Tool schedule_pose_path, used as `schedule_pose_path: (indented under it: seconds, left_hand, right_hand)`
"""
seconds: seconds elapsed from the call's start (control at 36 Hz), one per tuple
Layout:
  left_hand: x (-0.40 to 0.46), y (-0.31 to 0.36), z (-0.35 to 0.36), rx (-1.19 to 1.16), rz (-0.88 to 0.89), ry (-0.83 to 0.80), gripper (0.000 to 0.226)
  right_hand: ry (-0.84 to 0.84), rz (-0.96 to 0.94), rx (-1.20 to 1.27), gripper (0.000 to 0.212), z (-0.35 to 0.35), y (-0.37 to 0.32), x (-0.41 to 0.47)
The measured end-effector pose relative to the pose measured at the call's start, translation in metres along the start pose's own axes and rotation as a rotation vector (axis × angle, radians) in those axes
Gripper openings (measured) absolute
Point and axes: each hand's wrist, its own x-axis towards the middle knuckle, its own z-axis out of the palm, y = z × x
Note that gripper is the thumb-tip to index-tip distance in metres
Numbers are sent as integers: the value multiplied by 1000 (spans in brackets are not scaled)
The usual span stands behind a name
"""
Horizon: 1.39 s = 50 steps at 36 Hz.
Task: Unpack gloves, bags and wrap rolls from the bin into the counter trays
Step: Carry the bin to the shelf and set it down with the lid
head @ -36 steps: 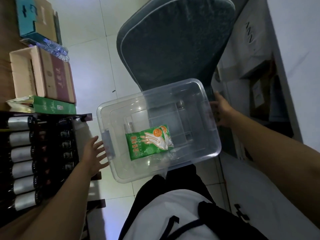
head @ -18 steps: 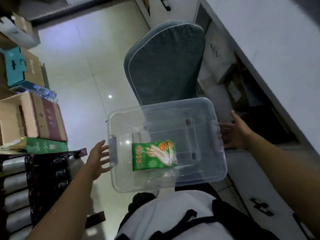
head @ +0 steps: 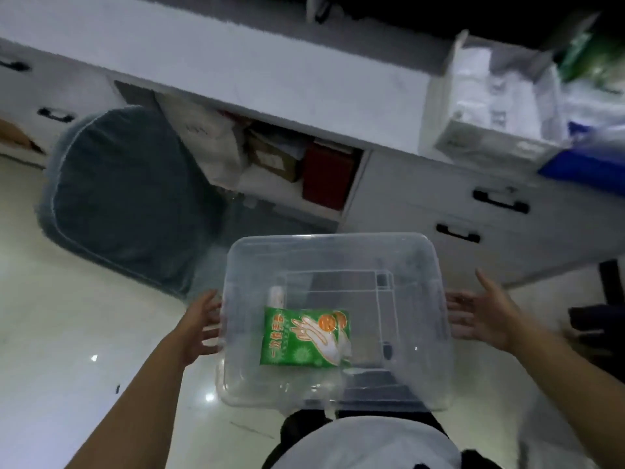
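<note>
I carry a clear plastic bin (head: 333, 237) in front of my body, between both hands. My left hand (head: 202, 323) presses its left wall with spread, straight fingers. My right hand (head: 482, 313) presses the right wall with an open palm. A green pack of disposable gloves (head: 304, 336) lies flat on the bin's floor, near the left front. A small pale item (head: 276, 295) stands just behind the pack; it is too blurred to identify. On the white counter (head: 270, 72), at the far right, sits a white tray (head: 487, 140) with white packets in it.
A grey cushioned chair (head: 125, 198) stands on the pale floor to the left. Under the counter, an open shelf holds boxes, one of them red (head: 328, 177). White drawers with black handles (head: 500, 201) lie straight ahead. Blue (head: 581, 160) and green (head: 588, 52) packaging lies beside the tray.
My view and the bin have swung right, away from the bottles and cartons and toward the white counter. Both hands stay on the bin's sides; the glove pack has not shifted.
</note>
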Motion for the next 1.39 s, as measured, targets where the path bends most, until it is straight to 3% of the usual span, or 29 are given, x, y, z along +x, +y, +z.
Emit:
schedule_pose_path:
  seconds: [0.11,0.28,0.42,0.58,0.72,0.94,1.28,1.39]
  left_hand:
    - [8,34,77,234,24,-95,47]
    - [-6,70,212,578,62,-260,59]
    - [-44,71,336,782,105,-392,48]
    - [-109,57,474,1110,305,-373,58]
    - [-155,44,574,1332,369,-388,62]
    - [-192,54,724,1576,415,-518,78]
    - [-212,85,971,1867,460,-776,83]
    - [-227,96,1041,1910,531,-824,77]
  right_hand:
    - [167,-25,142,92,-73,54,-47]
    - [317,-31,404,88,-160,136,-120]
    - [412,-74,596,79,-207,203,-185]
    - [408,-181,883,82,-247,291,-252]
    - [446,-218,1047,85,-266,327,-284]
    - [535,-275,1278,76,-282,325,-296]
    - [636,-395,1613,77,-310,246,-275]
    - [641,-434,1697,86,-329,206,-259]
